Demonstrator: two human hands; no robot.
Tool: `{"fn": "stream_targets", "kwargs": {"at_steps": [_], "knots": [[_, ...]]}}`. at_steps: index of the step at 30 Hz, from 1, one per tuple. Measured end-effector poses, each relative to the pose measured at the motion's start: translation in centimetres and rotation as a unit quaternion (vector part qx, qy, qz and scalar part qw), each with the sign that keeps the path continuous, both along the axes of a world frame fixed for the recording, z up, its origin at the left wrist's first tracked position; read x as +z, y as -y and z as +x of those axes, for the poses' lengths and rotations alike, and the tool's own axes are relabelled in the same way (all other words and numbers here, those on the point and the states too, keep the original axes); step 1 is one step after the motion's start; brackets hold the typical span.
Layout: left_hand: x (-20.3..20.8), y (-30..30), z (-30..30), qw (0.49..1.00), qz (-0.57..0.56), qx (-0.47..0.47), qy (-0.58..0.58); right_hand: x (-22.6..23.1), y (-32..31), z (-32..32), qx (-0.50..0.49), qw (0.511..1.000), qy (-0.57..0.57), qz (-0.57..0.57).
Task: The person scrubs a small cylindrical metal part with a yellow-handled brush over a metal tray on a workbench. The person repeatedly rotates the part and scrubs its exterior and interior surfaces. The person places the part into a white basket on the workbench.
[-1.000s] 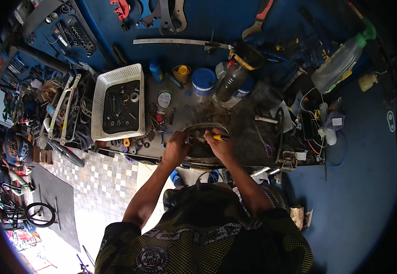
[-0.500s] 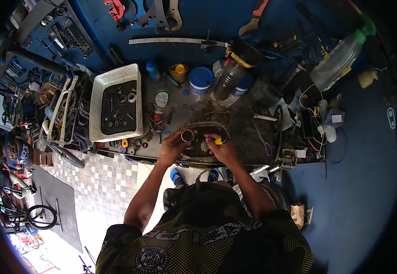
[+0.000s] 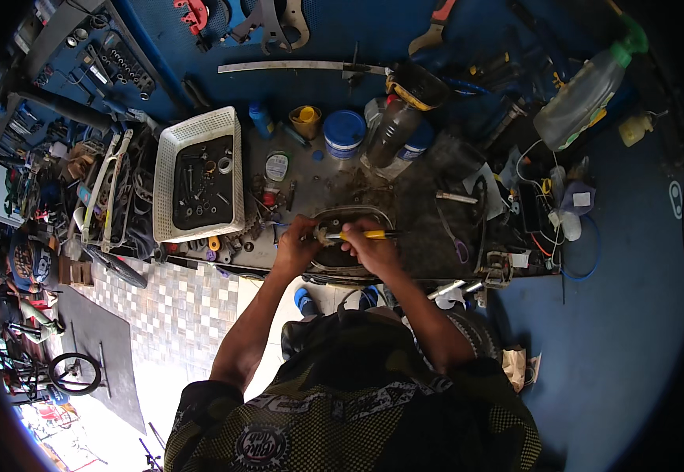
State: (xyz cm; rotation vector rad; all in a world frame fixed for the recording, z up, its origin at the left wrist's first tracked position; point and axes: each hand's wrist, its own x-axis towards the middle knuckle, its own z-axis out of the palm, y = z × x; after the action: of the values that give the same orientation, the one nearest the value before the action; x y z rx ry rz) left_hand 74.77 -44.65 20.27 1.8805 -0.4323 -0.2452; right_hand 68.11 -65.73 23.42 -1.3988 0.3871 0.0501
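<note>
Over an oval tray (image 3: 361, 208) at the front of the workbench, both my hands meet at chest height. My left hand (image 3: 295, 250) is closed round a small ring-shaped metal part, now mostly hidden by the fingers. In my right hand (image 3: 375, 253) is a yellow-handled brush (image 3: 375, 234), gripped like a pen and lying nearly level. Its pale bristle end points left, at the part; whether the bristles sit inside the ring I cannot tell. Inside the tray, dark contents and a small round piece show behind the hands.
Left of the tray stands a white basket (image 3: 160, 177) of small metal parts. Blue tubs (image 3: 345, 132), a dark bottle (image 3: 394, 132) and a white-labelled bottle (image 3: 276, 166) line the back. Purple-handled scissors (image 3: 460, 250) and cables lie right. Tools hang on the blue wall.
My right hand has turned the brush level and brought it left to the ring part. The left hand has tilted the part, so its round opening no longer shows.
</note>
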Motion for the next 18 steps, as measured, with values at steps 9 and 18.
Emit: {"fn": "stream_targets", "kwargs": {"at_steps": [9,18], "knots": [[1.2,-0.5,-0.2,0.999,0.021,-0.034,0.01,1.6,0.8,-0.4,0.038,0.952,0.096,-0.289],[2.6,-0.4,-0.6,0.996,0.038,-0.071,-0.028,4.8,1.3,-0.9,0.075,0.888,0.25,-0.378]]}}
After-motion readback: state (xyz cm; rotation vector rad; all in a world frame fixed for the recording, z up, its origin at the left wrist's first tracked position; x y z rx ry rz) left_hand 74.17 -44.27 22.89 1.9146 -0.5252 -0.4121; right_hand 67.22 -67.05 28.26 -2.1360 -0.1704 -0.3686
